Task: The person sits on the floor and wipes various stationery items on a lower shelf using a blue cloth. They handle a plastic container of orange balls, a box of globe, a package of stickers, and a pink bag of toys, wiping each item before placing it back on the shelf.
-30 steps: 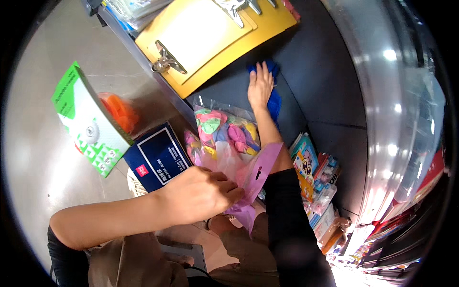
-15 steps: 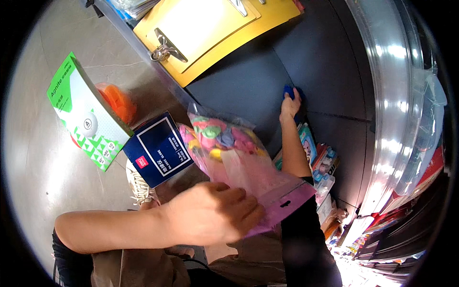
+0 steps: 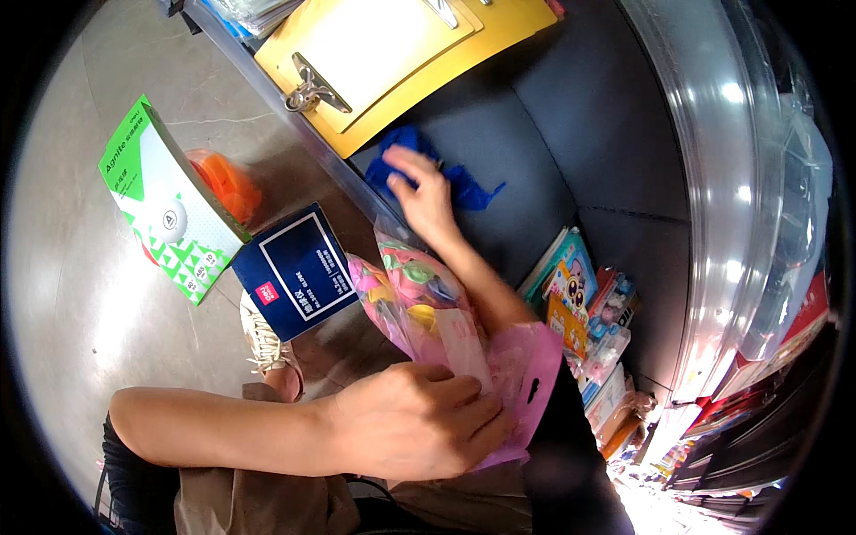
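Observation:
My left hand [image 3: 423, 419] is closed on the pink end of a clear plastic bag [image 3: 535, 357], which holds several colourful balloons [image 3: 419, 276]. The bag hangs in front of me and overlaps my right forearm. Farther off, my right hand [image 3: 423, 192] lies over a crumpled blue cloth [image 3: 477, 189] on a dark shelf surface [image 3: 535, 134]. Its fingers are stretched out with the thumb apart, slightly blurred, and cloth shows on both sides of them.
A yellow clipboard [image 3: 392, 98] lies at the shelf's far end. Left of the bag are a dark blue box [image 3: 299, 272], a green and white box [image 3: 169, 209] and an orange item [image 3: 227, 187]. Small colourful packages [image 3: 571, 285] sit on the right, near a clear plastic edge [image 3: 722, 178].
My right hand has swept left across the shelf with the blue cloth, which is now spread wider. The balloon bag has tilted slightly, and my left hand still grips it.

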{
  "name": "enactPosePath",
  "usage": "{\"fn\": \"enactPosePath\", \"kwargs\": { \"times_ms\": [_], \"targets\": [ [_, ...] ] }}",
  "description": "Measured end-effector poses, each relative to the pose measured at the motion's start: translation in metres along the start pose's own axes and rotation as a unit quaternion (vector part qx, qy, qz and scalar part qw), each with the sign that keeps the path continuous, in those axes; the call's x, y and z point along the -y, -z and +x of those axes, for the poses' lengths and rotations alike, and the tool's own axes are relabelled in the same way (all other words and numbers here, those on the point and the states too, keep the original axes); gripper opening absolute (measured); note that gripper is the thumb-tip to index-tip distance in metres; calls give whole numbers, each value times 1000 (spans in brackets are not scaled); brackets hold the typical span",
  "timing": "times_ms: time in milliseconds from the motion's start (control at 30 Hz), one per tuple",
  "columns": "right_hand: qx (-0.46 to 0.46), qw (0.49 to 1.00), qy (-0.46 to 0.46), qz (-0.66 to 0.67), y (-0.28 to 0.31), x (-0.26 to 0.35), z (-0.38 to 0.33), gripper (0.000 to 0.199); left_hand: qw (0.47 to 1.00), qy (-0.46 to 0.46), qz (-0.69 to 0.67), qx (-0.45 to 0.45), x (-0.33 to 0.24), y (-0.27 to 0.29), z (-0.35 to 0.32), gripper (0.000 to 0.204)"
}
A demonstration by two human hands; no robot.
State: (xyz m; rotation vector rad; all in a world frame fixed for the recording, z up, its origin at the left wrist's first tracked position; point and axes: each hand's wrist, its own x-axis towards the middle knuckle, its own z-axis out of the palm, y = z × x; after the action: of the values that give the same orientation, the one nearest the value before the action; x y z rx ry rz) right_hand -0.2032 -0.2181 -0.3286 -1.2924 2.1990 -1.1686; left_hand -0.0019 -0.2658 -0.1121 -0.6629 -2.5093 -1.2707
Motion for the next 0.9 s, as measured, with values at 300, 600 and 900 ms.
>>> {"fn": "enactPosePath", "kwargs": {
  "times_ms": [300,600,900],
  "targets": [
    [162,969,-147,-117,169,28,-124,56,984,89,-136,-79,8,1,26,34],
    [-167,852,-380,319,155,12,-250,36,962,104,-188,-166,38,-30,120,22],
    [-230,832,-321,391,240,38,-146,47,984,67,-112,-118,124,-22,236,31]
  ]
}}
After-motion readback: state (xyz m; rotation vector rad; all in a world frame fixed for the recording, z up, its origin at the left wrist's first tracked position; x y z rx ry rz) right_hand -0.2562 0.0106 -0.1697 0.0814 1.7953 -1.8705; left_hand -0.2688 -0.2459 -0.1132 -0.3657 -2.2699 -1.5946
